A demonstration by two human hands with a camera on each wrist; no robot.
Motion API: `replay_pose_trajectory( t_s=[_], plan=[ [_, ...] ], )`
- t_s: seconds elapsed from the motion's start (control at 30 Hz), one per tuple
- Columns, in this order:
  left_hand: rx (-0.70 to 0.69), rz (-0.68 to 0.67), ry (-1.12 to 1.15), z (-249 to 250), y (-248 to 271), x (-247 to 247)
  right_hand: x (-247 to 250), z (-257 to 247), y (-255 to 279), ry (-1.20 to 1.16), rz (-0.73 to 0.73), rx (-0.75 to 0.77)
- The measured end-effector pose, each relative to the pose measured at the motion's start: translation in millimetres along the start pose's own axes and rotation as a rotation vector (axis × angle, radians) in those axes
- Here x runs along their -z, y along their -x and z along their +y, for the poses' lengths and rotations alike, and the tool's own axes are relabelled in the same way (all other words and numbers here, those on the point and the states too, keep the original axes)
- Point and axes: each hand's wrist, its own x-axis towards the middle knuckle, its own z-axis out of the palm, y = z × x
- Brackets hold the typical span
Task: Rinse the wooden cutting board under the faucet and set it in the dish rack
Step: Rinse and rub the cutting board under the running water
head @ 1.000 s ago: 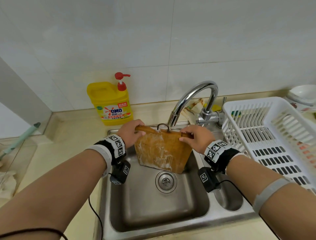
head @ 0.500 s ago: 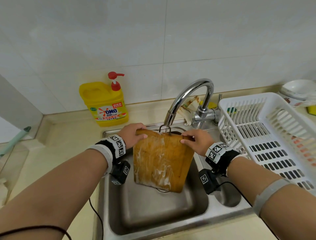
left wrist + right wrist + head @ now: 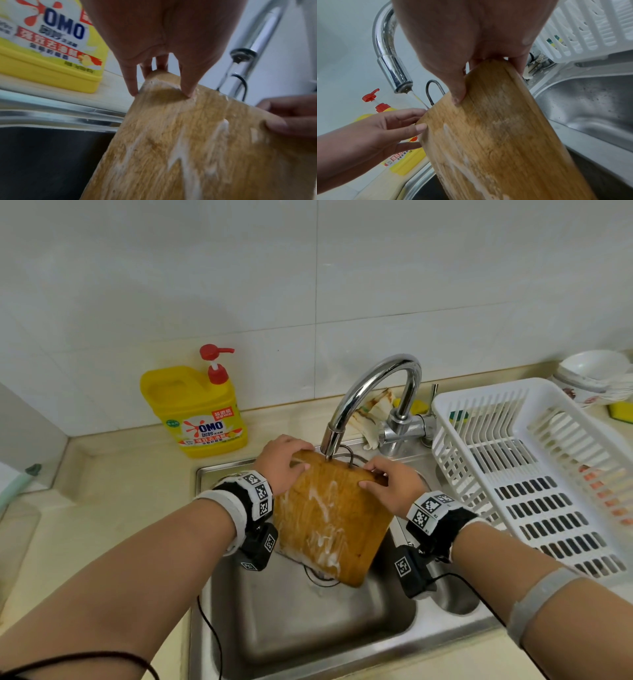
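Note:
The wooden cutting board [image 3: 330,518] [image 3: 188,148] [image 3: 496,135] is tilted over the sink [image 3: 308,638], its top edge under the faucet [image 3: 370,392] spout. A thin stream of water [image 3: 418,99] hits that edge near the wire hanging loop [image 3: 346,455]. White suds streak the board's face. My left hand [image 3: 282,462] [image 3: 159,81] grips the top left corner, thumb on the face and fingers behind. My right hand [image 3: 390,481] [image 3: 488,75] grips the top right corner the same way. The white dish rack [image 3: 534,474] stands to the right of the sink.
A yellow dish soap bottle [image 3: 195,409] with a red pump stands behind the sink at the left. A rag [image 3: 371,414] lies behind the faucet base. Bowls [image 3: 592,374] are stacked at the far right. Tiled wall behind.
Both hands have lifted the board and tipped it flatter, bringing its top edge right under the spout. Water now runs over the face, and the suds have slid down.

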Motion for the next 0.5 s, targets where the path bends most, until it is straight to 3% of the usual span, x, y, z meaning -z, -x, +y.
replay_pose_trajectory(
  t_s=[0.2,0.3,0.5],
  plan=[
    [-0.118,-0.037,-0.287,18.9,18.7,-17.5,-7.5,1.3,4.0,-0.050,0.024,0.018],
    [-0.158,-0.010,-0.284,12.3,27.1,-16.4,-10.3,2.3,6.5,-0.066,0.046,0.029],
    [0.153,0.035,0.073,10.8,20.7,-7.8,-14.5,3.3,6.1,-0.048,0.074,0.021]
  ],
)
